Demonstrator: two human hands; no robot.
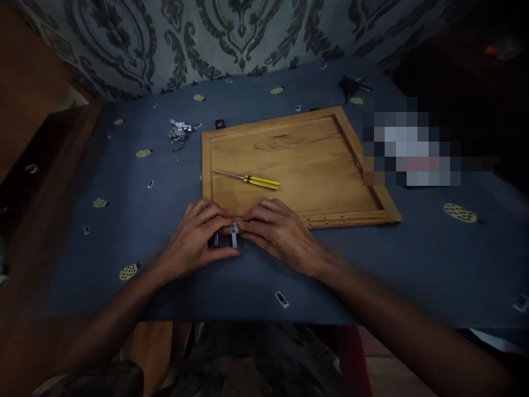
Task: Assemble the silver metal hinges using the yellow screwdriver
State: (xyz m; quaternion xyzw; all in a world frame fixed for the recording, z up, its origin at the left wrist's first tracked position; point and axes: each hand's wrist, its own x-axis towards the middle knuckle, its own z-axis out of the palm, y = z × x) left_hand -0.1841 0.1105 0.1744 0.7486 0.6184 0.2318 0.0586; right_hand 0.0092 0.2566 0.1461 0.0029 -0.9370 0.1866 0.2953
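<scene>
At lower centre of the frame: one metal fitting (pixel 234 236), hinge-like, at the near edge of a wooden panel (pixel 256 154), toward its left corner. Left hand (pixel 194 234): fingers bent, thumb apart below them, the fitting held in the gap between. Right hand (pixel 281 234): thumb and fingers drawn nearly together at the fitting's right side; in this dim light, whether they pinch it or merely steady it cannot be told.

Step in hand, as judged: lining up the fitting on the panel's edge. Next move, as judged: calls for keeping it true while one hand is freed for the screwdriver (pixel 263 182), yellow-handled, lying loose on the panel above the hands.

Upper left: heap of metal parts (pixel 180 130), small loose pieces (pixel 178 148) just below. Upper centre: small dark piece (pixel 220 124), just beyond the panel. Upper right: dark tool (pixel 351 87), apart. Beneath all: blue tablecloth (pixel 330 298), pineapple print. Obstruction: the hands, covering part of the working edge.
</scene>
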